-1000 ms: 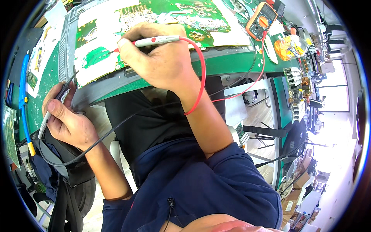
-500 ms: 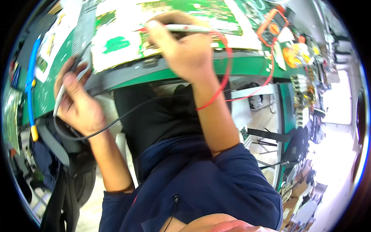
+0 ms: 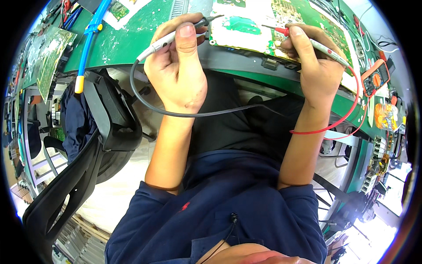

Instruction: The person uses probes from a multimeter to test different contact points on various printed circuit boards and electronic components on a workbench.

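My left hand (image 3: 182,66) is closed round a grey test probe (image 3: 159,44) with a black tip and black lead. That tip points right, over the left edge of a large green-and-white circuit board (image 3: 224,39). Further right, my right hand (image 3: 320,75) grips a matching test probe (image 3: 329,52) with a red collar and red lead, its thin tip pointing left above the board. Whether either tip touches the board, I cannot tell. An orange-and-black multimeter (image 3: 374,80) lies beyond my right hand, with a red lead running to it.
On the green bench (image 3: 140,37), a blue rod with yellow ends (image 3: 91,39) juts past the near edge at left. Another circuit board (image 3: 52,61) leans further left. A black chair (image 3: 116,119) stands left of me. A jar of orange pieces (image 3: 386,116) sits far right.
The view has shifted left. My left hand has risen from the bench edge to the board's left side, bringing the black-tipped probe close to the red one, which still points left over the board.
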Motion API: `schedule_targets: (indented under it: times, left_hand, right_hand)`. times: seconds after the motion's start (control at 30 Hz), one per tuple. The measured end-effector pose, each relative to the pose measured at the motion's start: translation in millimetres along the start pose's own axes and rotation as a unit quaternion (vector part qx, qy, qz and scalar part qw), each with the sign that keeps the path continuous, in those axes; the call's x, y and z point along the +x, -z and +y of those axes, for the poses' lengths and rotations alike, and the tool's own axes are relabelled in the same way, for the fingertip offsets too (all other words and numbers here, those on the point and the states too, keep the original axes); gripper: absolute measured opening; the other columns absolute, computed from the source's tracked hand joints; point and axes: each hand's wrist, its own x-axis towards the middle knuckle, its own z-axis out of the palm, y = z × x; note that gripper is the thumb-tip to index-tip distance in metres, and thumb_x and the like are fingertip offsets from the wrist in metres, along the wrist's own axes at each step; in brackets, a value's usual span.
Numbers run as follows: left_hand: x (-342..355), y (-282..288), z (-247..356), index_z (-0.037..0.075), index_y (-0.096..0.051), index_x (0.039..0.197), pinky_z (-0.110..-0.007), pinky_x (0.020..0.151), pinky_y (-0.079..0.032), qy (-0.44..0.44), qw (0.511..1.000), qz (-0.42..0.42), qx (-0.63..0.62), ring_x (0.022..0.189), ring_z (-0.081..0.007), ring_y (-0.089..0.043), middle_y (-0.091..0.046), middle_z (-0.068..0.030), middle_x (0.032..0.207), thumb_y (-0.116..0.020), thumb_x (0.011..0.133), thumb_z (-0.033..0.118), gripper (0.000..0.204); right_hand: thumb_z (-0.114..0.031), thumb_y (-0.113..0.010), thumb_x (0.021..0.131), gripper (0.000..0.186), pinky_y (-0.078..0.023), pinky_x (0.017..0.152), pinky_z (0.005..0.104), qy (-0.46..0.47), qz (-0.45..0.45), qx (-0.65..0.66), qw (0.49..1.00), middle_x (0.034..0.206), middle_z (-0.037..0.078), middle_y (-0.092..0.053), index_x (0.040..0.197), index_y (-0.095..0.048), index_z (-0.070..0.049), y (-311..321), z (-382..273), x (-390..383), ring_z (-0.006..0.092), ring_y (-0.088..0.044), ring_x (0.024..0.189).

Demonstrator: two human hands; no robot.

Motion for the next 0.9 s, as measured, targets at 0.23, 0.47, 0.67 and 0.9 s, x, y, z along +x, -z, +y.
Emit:
schedule_targets:
  times: [0.23, 0.47, 0.67, 0.9]
  left_hand:
    - [2.0, 4.6, -5.2, -0.005, -0.060, 0.103, -0.036, 0.076, -0.057, -0.037, 0.997, -0.025, 0.064, 0.088, -0.0235, -0.067, -0.065, -0.0148, 0.099, -0.051, 0.098, 0.033, 0.039]
    - [1.3, 4.6, -6.9, -0.005, -0.060, 0.103, -0.035, 0.076, -0.057, -0.035, 0.995, -0.012, 0.089, 0.088, -0.0224, -0.067, -0.065, -0.0146, 0.099, -0.052, 0.097, 0.032, 0.039]
    - [2.0, 5.9, -6.9, -0.006, -0.060, 0.102, -0.035, 0.076, -0.058, -0.039, 0.995, -0.014, 0.088, 0.087, -0.0226, -0.067, -0.065, -0.0148, 0.098, -0.053, 0.097, 0.032, 0.039]
    - [2.5, 5.9, -6.6, -0.006, -0.060, 0.101, -0.036, 0.075, -0.058, -0.039, 0.995, -0.007, 0.095, 0.086, -0.0238, -0.067, -0.064, -0.0149, 0.096, -0.053, 0.097, 0.033, 0.040]
  right_hand:
    - [-0.010, -0.064, 0.088, 0.016, -0.051, 0.063, 0.0223, -0.003, 0.000, -0.061, 0.998, 0.071, 0.007, -0.066, 0.092, -0.068, 0.005, 1.0, -0.5, -0.9, 0.0115, -0.063, 0.065]
    - [-0.010, -0.065, 0.087, 0.016, -0.050, 0.063, 0.0218, 0.013, -0.003, -0.093, 0.996, 0.071, 0.007, -0.066, 0.091, -0.069, 0.005, -1.4, -2.0, -1.4, 0.0112, -0.063, 0.065]
    - [-0.010, -0.065, 0.087, 0.015, -0.049, 0.063, 0.0211, 0.016, -0.001, -0.090, 0.996, 0.071, 0.007, -0.065, 0.092, -0.069, 0.004, -1.3, -0.5, -2.3, 0.0109, -0.062, 0.066]
    - [-0.009, -0.066, 0.087, 0.014, -0.048, 0.063, 0.0208, 0.025, -0.005, -0.083, 0.996, 0.070, 0.006, -0.065, 0.092, -0.070, 0.004, -2.1, -0.1, -1.7, 0.0109, -0.062, 0.066]
